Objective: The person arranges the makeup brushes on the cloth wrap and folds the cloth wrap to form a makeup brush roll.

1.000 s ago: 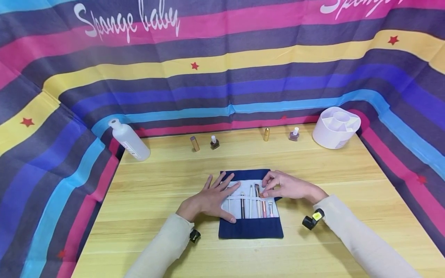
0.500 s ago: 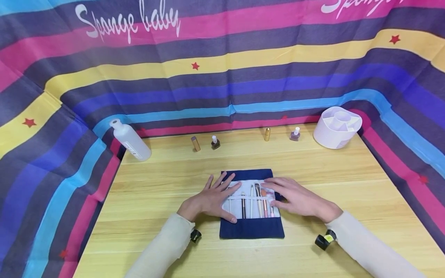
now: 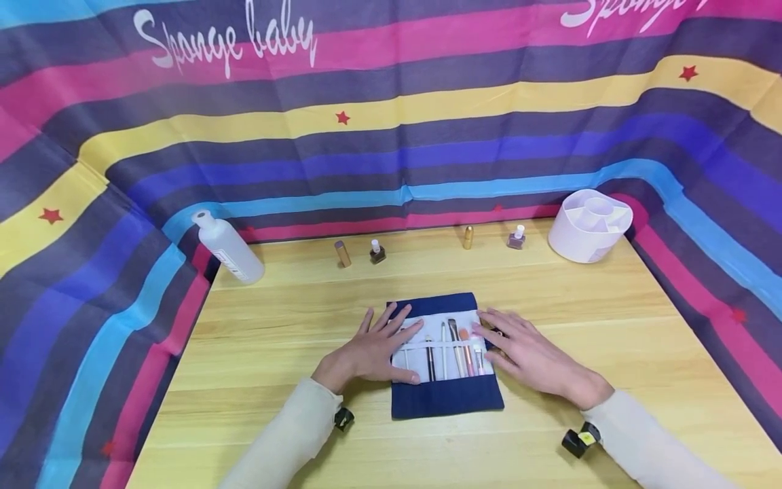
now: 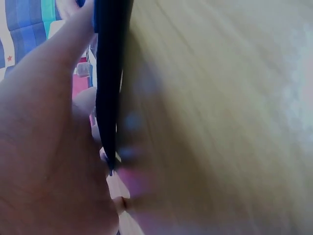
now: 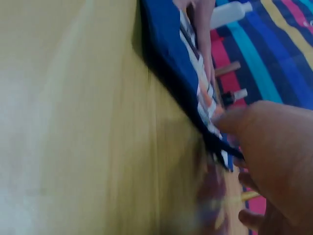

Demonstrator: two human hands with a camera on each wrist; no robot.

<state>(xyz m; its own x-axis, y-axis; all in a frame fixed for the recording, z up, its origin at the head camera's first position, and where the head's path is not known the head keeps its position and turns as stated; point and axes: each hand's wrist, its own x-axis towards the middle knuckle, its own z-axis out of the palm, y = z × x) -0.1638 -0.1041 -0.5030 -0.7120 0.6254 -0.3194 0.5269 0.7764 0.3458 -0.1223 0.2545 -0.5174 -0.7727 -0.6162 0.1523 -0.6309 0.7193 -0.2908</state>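
Note:
A navy cloth brush roll [image 3: 449,399] with a white lining lies unfolded on the table. Several makeup brushes stand tucked under its elastic band, among them a dark-handled one [image 3: 430,363] and one with orange bristles [image 3: 463,334]. Fingers spread, my left hand [image 3: 369,351] rests over the roll's left side and hides part of it. My right hand [image 3: 537,354] has its fingertips at the roll's right edge, fingers extended, holding no brush. In the right wrist view the roll's navy edge [image 5: 171,54] runs past my thumb; the left wrist view shows its edge [image 4: 108,88] beside my hand.
Along the back of the wooden table [image 3: 293,305] stand a white bottle [image 3: 229,248], a brown tube [image 3: 343,254], two nail polish bottles [image 3: 377,253] [image 3: 516,238], a gold tube [image 3: 468,238] and a white divided organizer [image 3: 589,227]. A striped cloth [image 3: 391,156] hangs behind.
My right hand has let go of the orange-bristled brush and drawn back to the roll's right edge. The roll has turned slightly counterclockwise. My left hand has stayed put.

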